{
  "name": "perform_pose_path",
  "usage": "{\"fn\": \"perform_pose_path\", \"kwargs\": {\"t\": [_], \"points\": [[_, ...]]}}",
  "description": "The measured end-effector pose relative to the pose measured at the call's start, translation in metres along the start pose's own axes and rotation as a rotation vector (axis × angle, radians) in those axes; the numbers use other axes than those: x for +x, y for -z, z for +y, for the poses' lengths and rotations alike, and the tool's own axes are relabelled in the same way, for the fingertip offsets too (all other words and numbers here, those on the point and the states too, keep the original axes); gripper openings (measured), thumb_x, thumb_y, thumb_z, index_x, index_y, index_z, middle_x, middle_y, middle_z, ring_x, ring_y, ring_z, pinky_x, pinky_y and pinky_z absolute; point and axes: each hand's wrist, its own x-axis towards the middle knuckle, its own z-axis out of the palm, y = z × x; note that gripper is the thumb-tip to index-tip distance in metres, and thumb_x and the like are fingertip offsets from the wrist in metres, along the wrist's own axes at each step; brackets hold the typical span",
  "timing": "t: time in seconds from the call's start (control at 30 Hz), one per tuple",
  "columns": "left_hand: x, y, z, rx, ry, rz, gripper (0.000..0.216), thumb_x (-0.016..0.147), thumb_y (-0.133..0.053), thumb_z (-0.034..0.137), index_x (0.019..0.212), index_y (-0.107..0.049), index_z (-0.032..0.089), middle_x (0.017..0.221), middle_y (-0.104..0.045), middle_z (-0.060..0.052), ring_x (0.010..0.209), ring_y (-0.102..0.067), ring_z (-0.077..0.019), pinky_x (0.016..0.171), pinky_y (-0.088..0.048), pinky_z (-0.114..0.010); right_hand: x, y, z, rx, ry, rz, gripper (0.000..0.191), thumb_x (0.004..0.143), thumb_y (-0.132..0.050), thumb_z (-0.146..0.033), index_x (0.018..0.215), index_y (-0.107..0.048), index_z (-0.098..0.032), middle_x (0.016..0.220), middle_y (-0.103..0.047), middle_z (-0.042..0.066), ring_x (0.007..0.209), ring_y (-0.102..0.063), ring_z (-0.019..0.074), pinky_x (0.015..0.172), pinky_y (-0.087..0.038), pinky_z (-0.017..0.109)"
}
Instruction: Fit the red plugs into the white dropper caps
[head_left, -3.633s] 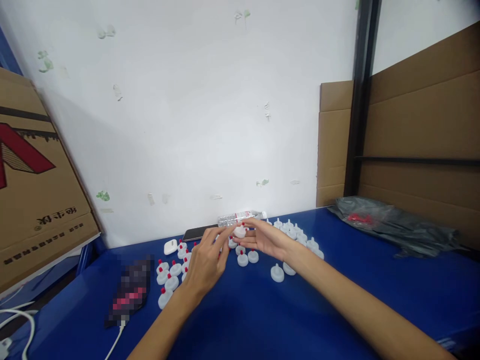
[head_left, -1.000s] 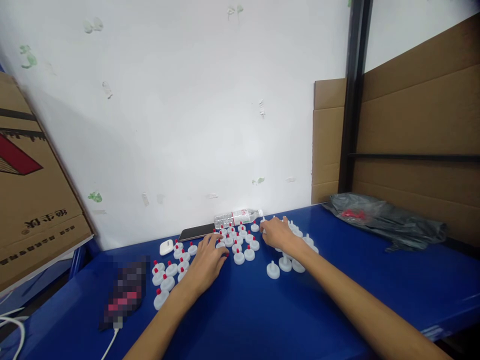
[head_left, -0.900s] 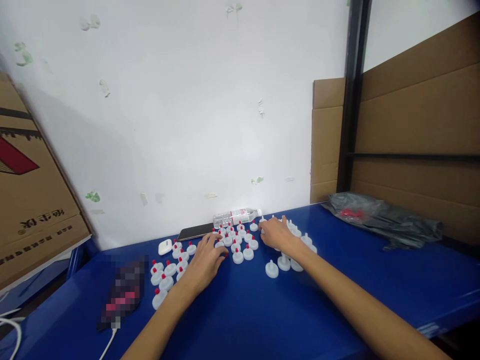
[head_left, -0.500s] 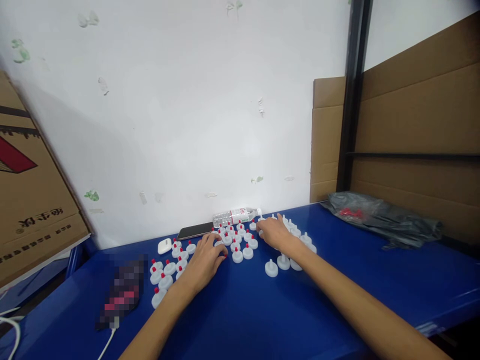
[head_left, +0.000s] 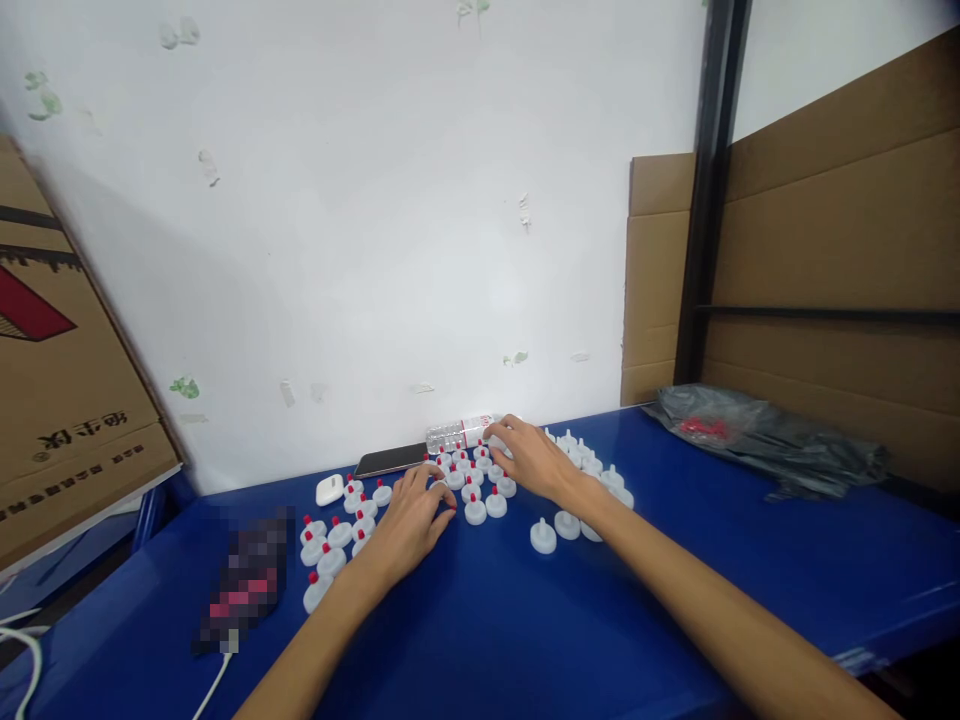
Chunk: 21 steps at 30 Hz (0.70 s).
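Note:
Several white nozzle lids with red tips (head_left: 475,510) stand in a cluster on the blue table (head_left: 480,620). My left hand (head_left: 411,525) rests among them, fingers curled; a small red tip cap (head_left: 453,507) shows between thumb and index finger. Farther right, my right hand (head_left: 529,458) hovers over the back of the cluster, thumb and fingers apart, with nothing visible between them. It partly hides a clear plastic bottle (head_left: 448,438) lying against the wall. White nozzle lids without red tips (head_left: 543,537) stand beside and behind my right forearm.
A black phone (head_left: 390,460) and a white earbud case (head_left: 329,490) lie at the back left. A pixelated dark object (head_left: 251,575) with a white cable is at left. A grey plastic bag (head_left: 780,445) with red pieces lies at right. Cardboard (head_left: 75,400) stands at the left.
My right hand has moved left from the untipped lids to over the red-tipped ones, and its fingers now reach in front of the bottle. My left hand has barely moved.

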Motion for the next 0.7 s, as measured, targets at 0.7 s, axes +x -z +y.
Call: {"fn": "perform_pose_path", "kwargs": {"t": [0.7], "points": [[0.008,0.016,0.023,-0.371,0.179,0.272,0.016,0.089,-0.056,0.027,0.098,-0.069,0.022,0.098,-0.074,0.0,0.071,-0.066,-0.0137,0.074,-0.051,-0.028,-0.004,-0.013,-0.016,0.164,0.383,0.036,0.039,0.094,-0.058,-0.028,0.132,-0.053,-0.022,0.109,-0.066,0.008,0.106,-0.059,0.0232,0.092,-0.044,0.034]]}}
